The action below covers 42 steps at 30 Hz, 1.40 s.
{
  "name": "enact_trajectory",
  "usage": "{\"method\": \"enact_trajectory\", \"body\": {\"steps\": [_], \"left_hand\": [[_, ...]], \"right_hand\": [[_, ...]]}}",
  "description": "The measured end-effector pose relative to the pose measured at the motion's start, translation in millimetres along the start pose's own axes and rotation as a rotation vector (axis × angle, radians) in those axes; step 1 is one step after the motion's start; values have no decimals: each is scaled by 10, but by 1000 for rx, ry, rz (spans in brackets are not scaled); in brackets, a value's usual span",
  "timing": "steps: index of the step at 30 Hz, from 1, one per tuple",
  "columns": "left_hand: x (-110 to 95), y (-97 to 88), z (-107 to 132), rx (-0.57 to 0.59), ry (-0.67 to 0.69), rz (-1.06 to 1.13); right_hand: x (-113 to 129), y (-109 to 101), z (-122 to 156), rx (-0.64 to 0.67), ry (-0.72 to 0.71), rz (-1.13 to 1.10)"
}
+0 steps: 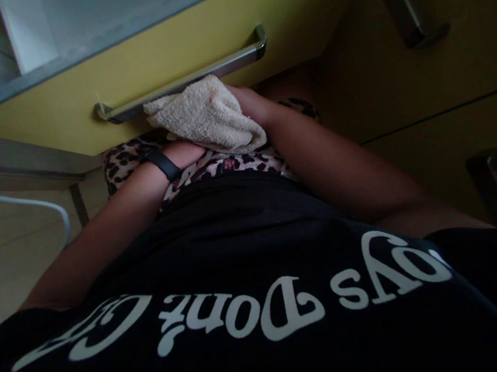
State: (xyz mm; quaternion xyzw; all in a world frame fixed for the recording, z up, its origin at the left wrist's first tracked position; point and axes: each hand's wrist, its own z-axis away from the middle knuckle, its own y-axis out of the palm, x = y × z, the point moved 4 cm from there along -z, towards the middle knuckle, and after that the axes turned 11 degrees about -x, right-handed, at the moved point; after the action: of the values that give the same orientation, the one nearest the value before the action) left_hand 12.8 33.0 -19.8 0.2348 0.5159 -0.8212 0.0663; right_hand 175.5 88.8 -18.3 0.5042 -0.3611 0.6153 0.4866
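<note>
A beige terry cloth (pixel 206 116) is bunched up above my lap, against the long metal handle (pixel 220 67) of a yellow drawer front. My right hand (pixel 251 104) grips the cloth from the right side; its fingers are covered by the folds. From the left, my left hand (pixel 190 151) reaches under the lower edge of the cloth, below a black wristband. The left fingers are hidden, so their pose does not show.
The yellow drawer (pixel 56 92) stands pulled out before me, its grey top edge showing. More yellow fronts with metal handles (pixel 402 4) rise on the right. A white cable (pixel 28 201) curves over the tiled floor (pixel 7 252) at left.
</note>
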Motion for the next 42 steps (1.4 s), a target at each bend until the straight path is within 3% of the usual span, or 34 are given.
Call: {"method": "enact_trajectory", "body": {"steps": [5,9,18,26,34,42], "left_hand": [[-87,-55,70,3,4,40],[-129,-75,109,-30,-7,91],[25,3,-13,-58,-3,61],[-45,-6,36,-12,-30,-6],[29,10,-4,-54,-10,44],[-116,-57,97,-33,-34,43]], "right_hand": [[19,-16,24,-15,4,34],[-23,-15,-23,44,-30,13],[-71,-28,-20,-17,-13,-15],[-113,-51,-65,21,-90,48],[-8,-13,26,10,-11,-28],[-55,-9,-23,3,-16,-40]]}}
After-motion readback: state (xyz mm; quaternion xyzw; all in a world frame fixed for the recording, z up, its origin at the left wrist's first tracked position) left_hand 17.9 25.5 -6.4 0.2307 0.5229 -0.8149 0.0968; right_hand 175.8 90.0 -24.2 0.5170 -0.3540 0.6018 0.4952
